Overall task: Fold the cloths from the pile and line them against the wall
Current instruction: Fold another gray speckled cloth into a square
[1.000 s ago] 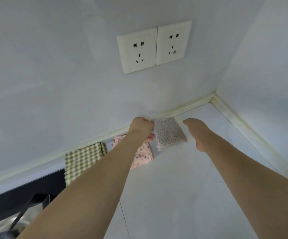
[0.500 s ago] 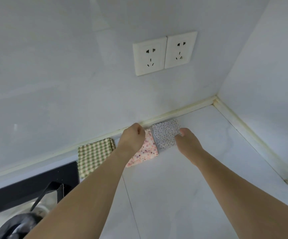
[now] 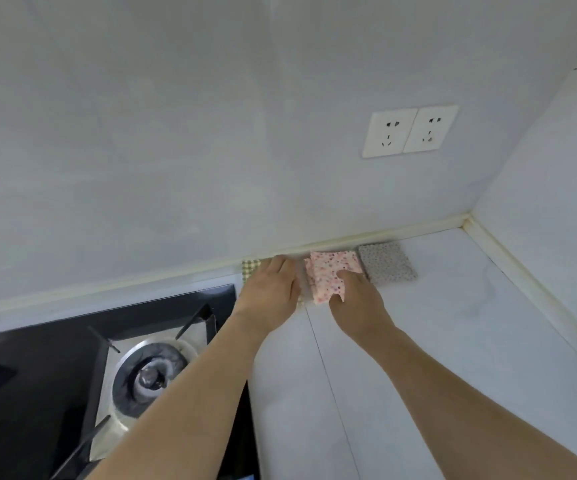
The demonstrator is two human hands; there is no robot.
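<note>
White countertop (image 3: pixel 453 341) | corner walls, sockets (image 3: pixel 410 131) | hob (image 3: pixel 72 375) left | left hand (image 3: pixel 269 289) flat, right hand (image 3: pixel 356 296) fingers seemingly pinching pink cloth (image 3: pixel 328 271)

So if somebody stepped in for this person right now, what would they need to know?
Left hand: flat, fingers straight, resting on the green checked cloth, which it mostly covers.
Right hand: pinching the near edge of the pink cloth.
Grey cloth: folded, lying free against the wall, right of the pink one.
Done: three folded cloths sit in a row along the wall, beside the stove.
Left: finish squaring up the pink and green cloths, then let go. The pile is out of view, so I cannot tell whether more cloths wait.
</note>
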